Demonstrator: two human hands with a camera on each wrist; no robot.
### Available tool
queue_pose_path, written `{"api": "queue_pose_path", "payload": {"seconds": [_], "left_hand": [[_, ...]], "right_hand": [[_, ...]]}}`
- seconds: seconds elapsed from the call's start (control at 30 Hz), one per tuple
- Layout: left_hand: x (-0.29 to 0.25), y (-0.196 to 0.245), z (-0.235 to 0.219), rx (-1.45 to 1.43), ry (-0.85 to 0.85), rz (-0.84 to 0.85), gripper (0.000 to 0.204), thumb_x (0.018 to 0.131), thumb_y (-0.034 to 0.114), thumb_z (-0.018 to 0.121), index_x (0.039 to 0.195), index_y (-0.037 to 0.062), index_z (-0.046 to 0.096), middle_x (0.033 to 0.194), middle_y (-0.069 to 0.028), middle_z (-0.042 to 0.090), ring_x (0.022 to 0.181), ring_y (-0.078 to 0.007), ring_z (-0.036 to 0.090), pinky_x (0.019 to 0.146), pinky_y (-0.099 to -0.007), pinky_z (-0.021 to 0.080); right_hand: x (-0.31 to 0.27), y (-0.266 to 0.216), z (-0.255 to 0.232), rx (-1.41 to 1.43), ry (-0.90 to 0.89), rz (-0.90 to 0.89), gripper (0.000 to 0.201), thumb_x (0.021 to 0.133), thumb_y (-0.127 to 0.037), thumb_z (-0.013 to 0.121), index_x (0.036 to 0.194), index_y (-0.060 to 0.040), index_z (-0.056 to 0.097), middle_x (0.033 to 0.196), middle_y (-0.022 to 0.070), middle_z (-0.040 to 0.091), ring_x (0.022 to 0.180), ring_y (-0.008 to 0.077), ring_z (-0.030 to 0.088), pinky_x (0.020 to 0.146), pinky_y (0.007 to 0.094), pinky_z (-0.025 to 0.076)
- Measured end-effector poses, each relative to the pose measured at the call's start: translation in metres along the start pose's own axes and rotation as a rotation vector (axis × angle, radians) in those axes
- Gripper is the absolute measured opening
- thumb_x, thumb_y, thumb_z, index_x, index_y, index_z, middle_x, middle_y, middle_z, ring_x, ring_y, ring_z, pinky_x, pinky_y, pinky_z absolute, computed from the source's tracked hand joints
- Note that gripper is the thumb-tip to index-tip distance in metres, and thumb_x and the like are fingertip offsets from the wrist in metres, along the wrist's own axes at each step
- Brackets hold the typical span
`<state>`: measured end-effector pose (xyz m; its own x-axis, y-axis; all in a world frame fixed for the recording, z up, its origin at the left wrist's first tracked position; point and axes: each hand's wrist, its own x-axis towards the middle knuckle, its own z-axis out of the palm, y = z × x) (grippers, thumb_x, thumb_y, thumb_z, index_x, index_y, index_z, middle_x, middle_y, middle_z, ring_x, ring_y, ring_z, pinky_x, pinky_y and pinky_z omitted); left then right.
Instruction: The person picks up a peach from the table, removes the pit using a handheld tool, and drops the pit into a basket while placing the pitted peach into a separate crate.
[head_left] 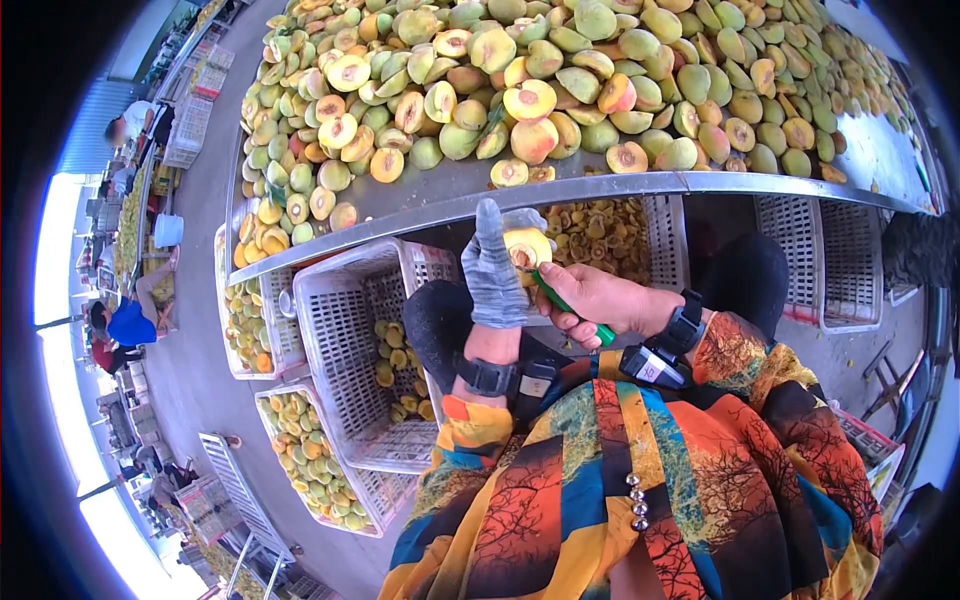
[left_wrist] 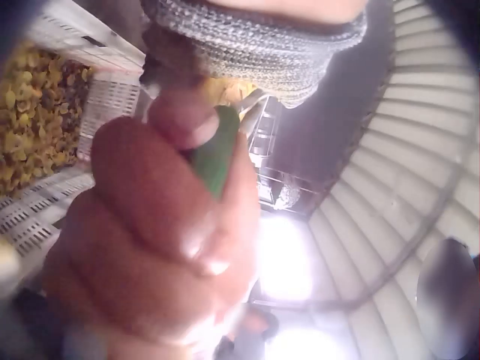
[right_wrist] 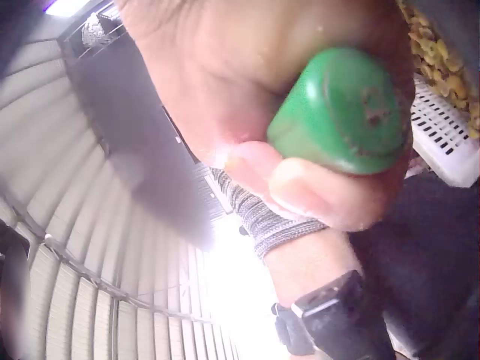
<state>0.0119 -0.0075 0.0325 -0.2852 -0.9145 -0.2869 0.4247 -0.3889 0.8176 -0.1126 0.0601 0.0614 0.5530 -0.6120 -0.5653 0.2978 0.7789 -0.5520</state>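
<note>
My left hand (head_left: 493, 275), in a grey knitted glove, holds a peach half (head_left: 530, 243) with its cut face towards my right hand. Bare, my right hand (head_left: 625, 300) grips a green-handled knife (head_left: 605, 334), its tip at the pit hollow of the peach. From the right wrist view the rounded butt of the green handle (right_wrist: 341, 112) sticks out of curled fingers. The left wrist view shows the same handle (left_wrist: 217, 154) under the right thumb, close below the glove cuff (left_wrist: 262, 52); the knife's tip is mostly hidden there.
A metal-edged table (head_left: 420, 213) heaped with peaches (head_left: 535, 140) stands ahead. Below it, a crate of cut pieces (head_left: 600, 235) sits between my knees. White crates with peach halves (head_left: 310, 460) stand at left, another crate (head_left: 850, 265) at right. Other people are far left.
</note>
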Motion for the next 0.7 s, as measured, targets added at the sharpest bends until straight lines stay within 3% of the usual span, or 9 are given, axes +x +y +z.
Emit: {"api": "queue_pose_path", "payload": {"seconds": [0.2, 0.27, 0.3, 0.33, 0.4, 0.43, 0.5, 0.6, 0.7], "left_hand": [[0.019, 0.034, -0.001, 0.194, -0.283, -0.368, 0.053, 0.083, 0.05, 0.049, 0.086, -0.0021, 0.058, 0.07, -0.0127, 0.061, 0.06, -0.0216, 0.06, 0.058, -0.0314, 0.052], [0.014, 0.045, 0.01, 0.638, -0.395, -0.146, 0.038, 0.083, 0.034, 0.056, 0.102, 0.001, 0.055, 0.075, -0.0102, 0.062, 0.069, -0.0205, 0.061, 0.067, -0.0313, 0.051], [0.034, 0.042, -0.007, 0.41, -0.564, -0.416, 0.043, 0.079, 0.014, 0.06, 0.119, 0.011, 0.046, 0.081, -0.0068, 0.063, 0.076, -0.0187, 0.06, 0.072, -0.0309, 0.049], [0.038, 0.028, -0.021, 0.409, -0.563, -0.418, 0.043, 0.079, 0.014, 0.06, 0.119, 0.011, 0.046, 0.081, -0.0068, 0.063, 0.076, -0.0187, 0.06, 0.072, -0.0309, 0.049], [0.034, 0.023, -0.023, 0.76, -0.868, 0.432, 0.045, 0.078, 0.014, 0.061, 0.12, 0.0108, 0.045, 0.082, -0.0059, 0.063, 0.073, -0.0181, 0.061, 0.07, -0.0306, 0.049], [0.031, 0.019, -0.024, 0.76, -0.867, 0.432, 0.045, 0.078, 0.014, 0.061, 0.12, 0.0108, 0.045, 0.082, -0.0059, 0.063, 0.073, -0.0181, 0.061, 0.07, -0.0306, 0.049], [0.017, 0.022, -0.007, 0.426, -0.437, -0.108, 0.035, 0.082, 0.039, 0.057, 0.082, 0.0036, 0.06, 0.064, -0.0121, 0.061, 0.056, -0.0193, 0.06, 0.053, -0.0284, 0.05], [0.02, 0.007, -0.013, 0.229, -0.382, -0.238, 0.041, 0.081, 0.044, 0.056, 0.076, 0.0034, 0.061, 0.063, -0.0125, 0.061, 0.056, -0.0192, 0.061, 0.053, -0.0282, 0.05], [0.02, 0.007, -0.009, 0.193, -0.275, -0.367, 0.046, 0.08, 0.049, 0.054, 0.073, 0.0035, 0.062, 0.064, -0.013, 0.061, 0.057, -0.0194, 0.061, 0.053, -0.0284, 0.05]], "right_hand": [[0.001, 0.0, 0.003, -0.123, 0.014, -0.024, 0.051, 0.092, -0.046, 0.025, 0.081, 0.0, 0.044, 0.05, -0.0029, 0.033, 0.035, 0.0061, 0.031, 0.029, 0.0216, 0.028], [0.004, 0.004, 0.001, -0.11, -0.004, -0.006, 0.052, 0.091, -0.047, 0.024, 0.083, 0.0001, 0.045, 0.049, -0.0038, 0.031, 0.035, 0.0056, 0.029, 0.029, 0.0216, 0.028], [0.006, 0.007, 0.0, -0.108, -0.004, -0.005, 0.052, 0.091, -0.047, 0.024, 0.083, 0.0001, 0.045, 0.049, -0.0038, 0.031, 0.035, 0.0056, 0.029, 0.029, 0.0216, 0.028], [0.007, 0.009, 0.0, -0.053, -0.019, 0.016, 0.052, 0.091, -0.048, 0.024, 0.084, -0.0002, 0.045, 0.05, -0.0041, 0.031, 0.035, 0.0055, 0.028, 0.03, 0.0215, 0.028], [0.009, 0.011, -0.004, 0.002, -0.032, 0.036, 0.052, 0.091, -0.048, 0.024, 0.085, -0.0005, 0.045, 0.05, -0.0045, 0.031, 0.035, 0.0053, 0.027, 0.03, 0.0213, 0.028], [0.009, 0.012, -0.006, 0.092, -0.105, 0.073, 0.052, 0.091, -0.048, 0.024, 0.086, -0.0007, 0.045, 0.051, -0.0047, 0.03, 0.035, 0.0051, 0.026, 0.03, 0.0212, 0.027], [0.01, 0.015, -0.011, 0.181, -0.181, 0.118, 0.052, 0.091, -0.048, 0.024, 0.087, -0.0009, 0.045, 0.051, -0.0049, 0.029, 0.035, 0.0049, 0.025, 0.03, 0.021, 0.027], [0.008, 0.016, -0.011, 0.265, -0.246, 0.121, 0.05, 0.091, -0.048, 0.026, 0.088, -0.0019, 0.045, 0.052, -0.0053, 0.029, 0.036, 0.0041, 0.024, 0.03, 0.021, 0.027], [0.005, 0.013, -0.007, 0.022, -0.026, 0.061, 0.049, 0.091, -0.048, 0.026, 0.089, -0.0031, 0.045, 0.052, -0.0054, 0.028, 0.036, 0.0037, 0.023, 0.03, 0.0208, 0.026]]}}
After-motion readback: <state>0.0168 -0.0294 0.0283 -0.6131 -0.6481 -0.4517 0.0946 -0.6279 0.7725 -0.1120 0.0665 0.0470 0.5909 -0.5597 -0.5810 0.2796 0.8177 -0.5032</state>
